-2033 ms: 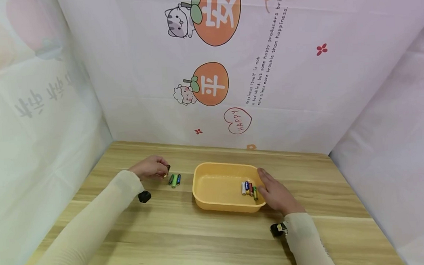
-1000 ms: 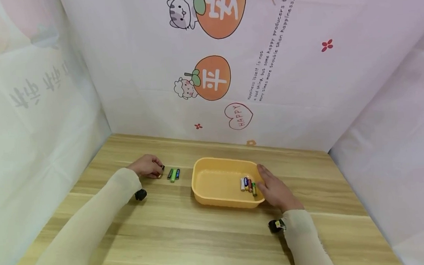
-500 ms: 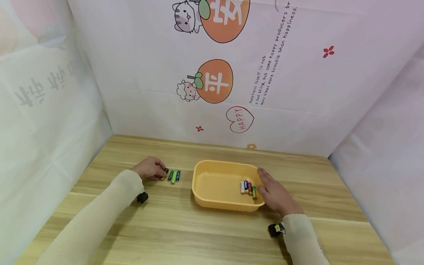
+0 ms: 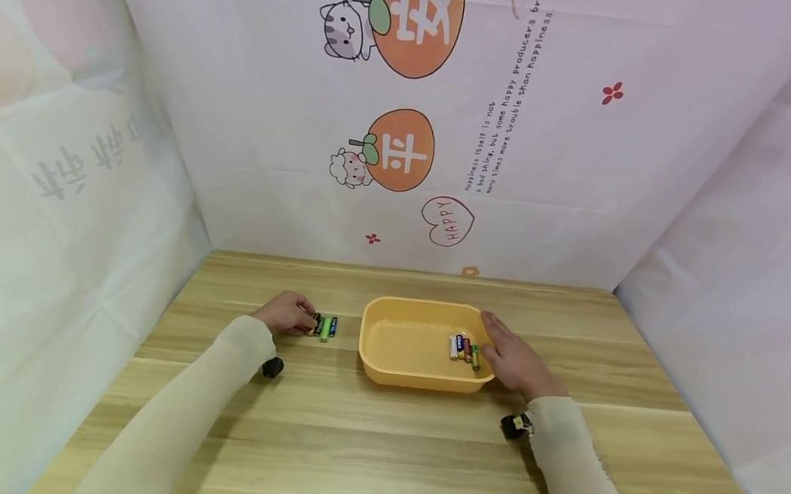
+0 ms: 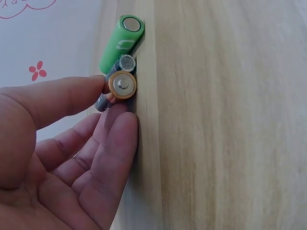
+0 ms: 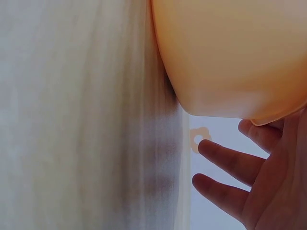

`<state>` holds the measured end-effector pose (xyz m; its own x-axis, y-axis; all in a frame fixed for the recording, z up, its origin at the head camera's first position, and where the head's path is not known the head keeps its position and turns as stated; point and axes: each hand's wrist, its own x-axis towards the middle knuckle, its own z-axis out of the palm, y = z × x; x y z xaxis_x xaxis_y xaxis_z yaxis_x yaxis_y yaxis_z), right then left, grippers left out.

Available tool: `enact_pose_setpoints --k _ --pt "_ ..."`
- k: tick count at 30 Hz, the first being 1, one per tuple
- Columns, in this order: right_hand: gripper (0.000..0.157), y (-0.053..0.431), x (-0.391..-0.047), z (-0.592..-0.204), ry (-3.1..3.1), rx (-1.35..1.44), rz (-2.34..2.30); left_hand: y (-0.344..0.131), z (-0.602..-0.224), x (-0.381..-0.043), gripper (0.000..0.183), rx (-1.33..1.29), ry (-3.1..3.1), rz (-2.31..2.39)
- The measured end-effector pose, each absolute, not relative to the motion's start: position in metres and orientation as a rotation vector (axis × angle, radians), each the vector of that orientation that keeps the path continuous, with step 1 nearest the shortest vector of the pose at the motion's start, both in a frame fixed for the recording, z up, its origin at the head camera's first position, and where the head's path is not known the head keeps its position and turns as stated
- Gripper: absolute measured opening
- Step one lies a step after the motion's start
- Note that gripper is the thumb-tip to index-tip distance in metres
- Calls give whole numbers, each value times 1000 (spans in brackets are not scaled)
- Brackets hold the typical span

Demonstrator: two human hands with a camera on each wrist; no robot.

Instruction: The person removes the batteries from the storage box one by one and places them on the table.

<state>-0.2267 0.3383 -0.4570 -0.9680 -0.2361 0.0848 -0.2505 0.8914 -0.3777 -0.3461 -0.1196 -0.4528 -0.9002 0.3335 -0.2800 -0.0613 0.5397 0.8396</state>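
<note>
At ten o'clock on the pale wooden tabletop, a dark, gold-ended, cylindrical metal battery is being pinched by the left hand, just beside three dark, green and blue batteries. At their three o'clock, a yellow rounded plastic tray is holding four mixed-colour batteries; the right hand is gripping its three-o'clock rim. Work is looking partway along: four inside, four outside.

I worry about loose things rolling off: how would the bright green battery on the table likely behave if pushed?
The bright green battery is round and lies on its side, so it would probably roll if pushed sideways. The blue battery close beside it might check that roll. The exposed metal end suggests a stiff body, perhaps heavy for its size.
</note>
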Motion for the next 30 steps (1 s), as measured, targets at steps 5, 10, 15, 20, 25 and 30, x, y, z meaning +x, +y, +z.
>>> enact_pose_setpoints --k 5,10,15,20,25,30 --pt "60 336 -226 -459 -3025 390 626 -123 -454 -346 33 218 2361 1312" --pt "59 336 -225 -459 -3032 377 644 -128 -453 -343 32 213 2338 1327" --pt "60 337 -227 -458 -3039 367 641 -133 -450 -339 32 195 2309 1361" --pt "59 338 -229 -454 -3029 376 643 -134 -444 -340 36 186 2264 1418" --pt "59 338 -230 -454 -3026 402 633 -128 -432 -341 37 229 2329 1356" --pt "59 339 -228 -456 -3025 388 631 -115 -418 -343 40 290 2351 1313"
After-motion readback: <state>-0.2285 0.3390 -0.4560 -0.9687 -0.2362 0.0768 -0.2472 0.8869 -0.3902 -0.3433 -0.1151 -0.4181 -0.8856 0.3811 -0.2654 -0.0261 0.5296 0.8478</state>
